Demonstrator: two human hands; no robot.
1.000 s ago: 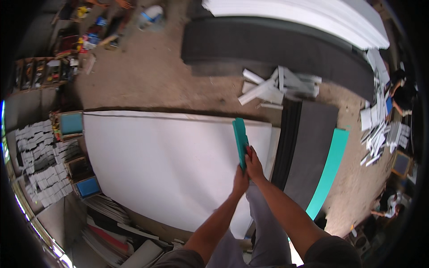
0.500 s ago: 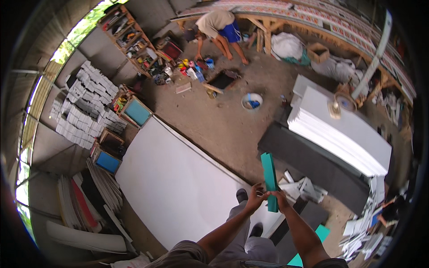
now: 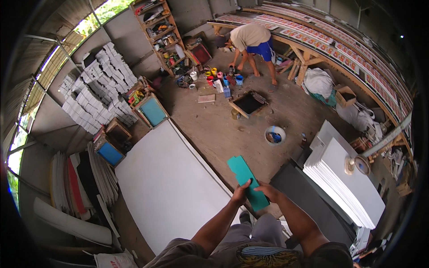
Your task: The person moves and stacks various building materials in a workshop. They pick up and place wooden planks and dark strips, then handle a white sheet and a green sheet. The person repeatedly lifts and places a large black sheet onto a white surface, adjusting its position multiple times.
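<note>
Both hands hold a long, flat teal strip piece (image 3: 243, 169), perhaps several strips stacked together, with a notched far end. It is tilted, its broad face turned up toward me. My left hand (image 3: 241, 192) grips its left edge, thumb lying on the face. On the opposite edge is my right hand (image 3: 267, 191), closed with its thumb on top; its other fingers are hidden underneath. The piece is held in the air in front of my legs, between a large white sheet (image 3: 165, 178) on the left and dark sheets (image 3: 304, 196) on the right.
A stack of white sheets (image 3: 346, 178) rests on the dark ones. Ahead stand a bucket (image 3: 275, 135), a wooden frame (image 3: 248, 104) and several paint pots (image 3: 214, 72). Another person (image 3: 252, 40) bends over the pots near a long printing table (image 3: 308, 53). White bundles (image 3: 100, 85) stand left.
The teal piece has turned from edge-on to showing its broad face. My hands have moved slightly left in view. The view has shifted, and more of the far room shows.
</note>
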